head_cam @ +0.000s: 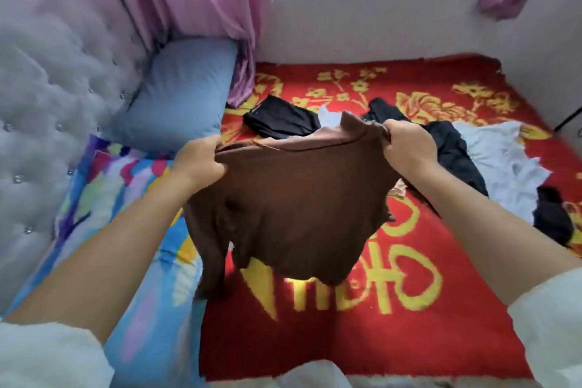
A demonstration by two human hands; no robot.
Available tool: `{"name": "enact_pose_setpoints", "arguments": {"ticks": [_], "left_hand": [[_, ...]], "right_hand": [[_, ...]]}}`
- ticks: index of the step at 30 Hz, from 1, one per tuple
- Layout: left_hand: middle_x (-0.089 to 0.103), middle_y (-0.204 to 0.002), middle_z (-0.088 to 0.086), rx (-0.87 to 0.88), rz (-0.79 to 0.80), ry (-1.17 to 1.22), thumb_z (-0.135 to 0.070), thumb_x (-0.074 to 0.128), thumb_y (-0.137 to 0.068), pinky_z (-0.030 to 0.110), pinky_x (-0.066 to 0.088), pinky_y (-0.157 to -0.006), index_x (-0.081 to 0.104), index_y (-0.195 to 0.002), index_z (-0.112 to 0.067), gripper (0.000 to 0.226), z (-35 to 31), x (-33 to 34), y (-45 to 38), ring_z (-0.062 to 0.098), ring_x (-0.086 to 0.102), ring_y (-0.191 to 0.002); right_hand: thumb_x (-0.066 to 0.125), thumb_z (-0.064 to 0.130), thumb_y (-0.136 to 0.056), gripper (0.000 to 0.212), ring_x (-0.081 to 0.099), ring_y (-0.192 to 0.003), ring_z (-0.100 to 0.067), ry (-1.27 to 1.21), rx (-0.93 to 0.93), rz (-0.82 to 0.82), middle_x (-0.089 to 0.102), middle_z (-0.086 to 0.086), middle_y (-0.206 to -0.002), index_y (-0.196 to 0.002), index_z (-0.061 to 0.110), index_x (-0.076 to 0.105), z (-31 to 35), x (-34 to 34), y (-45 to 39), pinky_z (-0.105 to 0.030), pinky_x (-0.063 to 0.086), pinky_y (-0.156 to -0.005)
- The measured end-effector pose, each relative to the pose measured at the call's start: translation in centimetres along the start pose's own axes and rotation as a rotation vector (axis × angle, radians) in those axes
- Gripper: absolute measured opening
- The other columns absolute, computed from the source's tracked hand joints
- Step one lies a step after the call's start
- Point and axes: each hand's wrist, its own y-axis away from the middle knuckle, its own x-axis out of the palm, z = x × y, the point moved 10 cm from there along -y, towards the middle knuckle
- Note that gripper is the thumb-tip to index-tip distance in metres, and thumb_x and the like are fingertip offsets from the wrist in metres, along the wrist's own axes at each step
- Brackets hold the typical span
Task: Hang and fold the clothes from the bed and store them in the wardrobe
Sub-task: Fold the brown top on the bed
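Observation:
I hold a brown shirt (296,208) spread out above the bed. My left hand (200,161) grips its upper left edge and my right hand (406,145) grips its upper right edge. The shirt hangs down, its lower end touching the red blanket (393,324) with yellow patterns. Behind the shirt lie a folded black garment (278,118), a loose black garment (453,148), a pale blue-white garment (504,161) and a small dark piece (552,220) at the right.
A blue pillow (179,98) leans against the tufted grey headboard (53,98) at the left. A colourful sheet (135,198) lies beside the blanket. Pink curtains (201,3) hang at the back over a white wall (378,9).

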Motion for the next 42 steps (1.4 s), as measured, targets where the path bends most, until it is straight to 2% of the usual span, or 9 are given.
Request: {"name": "enact_pose_setpoints", "arguments": {"ticks": [3, 7, 13, 18, 21, 26, 33, 36, 42], "left_hand": [[0.057, -0.097, 0.031, -0.148, -0.272, 0.187, -0.010, 0.048, -0.074, 0.037, 0.033, -0.070, 0.058, -0.090, 0.006, 0.025, -2.5, -5.4, 2.7, 0.042, 0.053, -0.094], [0.058, -0.095, 0.025, -0.155, -0.336, 0.420, -0.014, 0.040, -0.067, 0.034, 0.037, -0.075, 0.058, -0.091, 0.001, 0.034, -6.6, -6.4, 9.2, 0.038, 0.054, -0.096], [0.058, -0.110, 0.028, -0.136, 0.077, 0.274, 0.014, 0.042, -0.077, 0.033, 0.039, -0.086, 0.059, -0.101, 0.001, 0.033, -9.6, -2.3, 16.7, 0.038, 0.051, -0.109], [0.057, -0.098, 0.009, -0.304, 0.684, -0.008, 0.012, 0.047, -0.076, 0.022, 0.043, -0.063, 0.062, -0.099, -0.020, 0.042, -9.7, 2.5, 24.3, 0.025, 0.052, -0.089], [0.057, -0.090, 0.006, -0.322, 0.794, -0.079, 0.010, 0.045, -0.076, 0.024, 0.046, -0.059, 0.060, -0.090, -0.022, 0.038, -11.1, 3.0, 26.3, 0.024, 0.054, -0.084], [0.051, -0.101, 0.008, -0.327, 0.752, -0.069, 0.009, 0.043, -0.079, 0.024, 0.046, -0.062, 0.057, -0.100, -0.020, 0.039, -12.1, 2.5, 25.4, 0.024, 0.050, -0.093], [0.056, -0.102, 0.007, -0.186, 0.438, 0.204, 0.014, 0.043, -0.081, 0.021, 0.033, -0.077, 0.060, -0.117, -0.018, 0.051, -9.7, 4.2, 20.4, 0.019, 0.048, -0.096], [0.057, -0.095, 0.007, -0.195, 0.432, 0.322, 0.017, 0.043, -0.080, 0.024, 0.037, -0.071, 0.061, -0.111, -0.015, 0.048, -7.6, 7.5, 18.8, 0.020, 0.050, -0.093], [0.065, -0.056, -0.019, -0.365, 0.564, 0.624, 0.006, 0.051, -0.058, 0.015, 0.046, -0.062, 0.060, -0.104, -0.017, 0.052, -2.1, 16.0, 13.6, 0.006, 0.059, -0.068]], "right_hand": [[0.045, 0.010, -0.094, 0.021, 0.055, -0.091, -0.035, -0.267, 0.010, -0.138, 0.062, -0.025, -0.096, -0.099, -0.004, 0.060, -0.1, -5.2, 2.1, -0.028, 0.023, -0.063], [0.044, 0.004, -0.094, 0.020, 0.047, -0.084, -0.018, -0.685, -0.025, -0.149, 0.061, -0.016, -0.093, -0.104, -0.005, 0.059, -1.2, -9.5, 7.2, -0.021, 0.026, -0.063], [0.050, 0.008, -0.093, 0.017, 0.053, -0.094, -0.015, -0.351, -0.311, 0.326, 0.061, -0.009, -0.097, -0.104, 0.006, 0.063, -3.4, -8.1, 14.9, -0.022, 0.030, -0.069], [0.041, 0.036, -0.097, 0.028, 0.047, -0.085, -0.015, 0.208, -0.291, 0.903, 0.055, -0.008, -0.096, -0.100, 0.014, 0.057, -7.0, -4.9, 22.2, -0.021, 0.033, -0.060], [0.041, 0.043, -0.095, 0.045, 0.053, -0.098, -0.017, 0.407, -0.270, 1.094, 0.058, -0.007, -0.118, -0.124, 0.011, 0.054, -7.7, -4.6, 24.7, -0.021, 0.037, -0.069], [0.038, 0.049, -0.094, 0.055, 0.053, -0.114, -0.024, 0.507, -0.269, 1.080, 0.055, -0.009, -0.128, -0.128, 0.008, 0.051, -8.2, -4.6, 23.5, -0.024, 0.038, -0.085], [0.035, 0.038, -0.099, 0.045, 0.053, -0.097, -0.029, 0.396, -0.293, 0.822, 0.057, -0.020, -0.105, -0.108, -0.001, 0.057, -9.4, -1.4, 18.2, -0.027, 0.025, -0.063], [0.036, 0.032, -0.100, 0.041, 0.053, -0.110, -0.032, 0.339, -0.301, 0.721, 0.059, -0.021, -0.117, -0.117, 0.001, 0.055, -9.3, 1.3, 16.6, -0.028, 0.031, -0.078], [0.033, 0.037, -0.099, 0.039, 0.053, -0.110, -0.029, 0.343, -0.179, 0.887, 0.059, -0.013, -0.117, -0.114, 0.010, 0.056, -11.1, 12.7, 12.7, -0.031, 0.040, -0.084]]}}
